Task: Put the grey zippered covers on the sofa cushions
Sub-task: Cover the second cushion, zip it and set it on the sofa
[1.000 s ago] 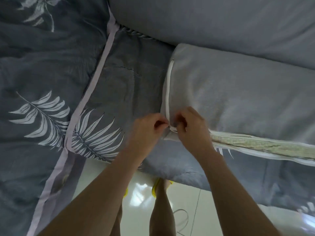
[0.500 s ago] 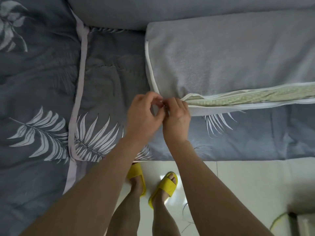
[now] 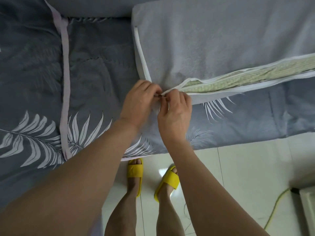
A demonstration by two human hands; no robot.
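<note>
Nearest: two feet in moulded yellow slippers stand on a glossy, pale tiled floor. A thin yellow-green cord trails across the tiles at the right.

Both bare forearms reach forward to the seat edge. The left hand and right hand meet fingertip to fingertip at the near left corner of the cushion. Each grip is closed in a pinch on the zipper at its joined end, where a small dark metal piece shows between the fingers. Which hand holds the pull itself cannot be told.

The grey cover is a soft, slightly napped fabric, already drawn over a flat rectangular cushion that lies on the seat. White zipper tape edges its left side and runs along the near side. On the near side the zipper gapes to the right, exposing the pale green, woven-textured cushion insert.

Beneath and to the left lies a dark grey-blue quilt, quilted and lightly creased, printed with white fern leaves and crossed by a pale lilac band.

Farthest, a second plain grey cushion spans the top edge.
</note>
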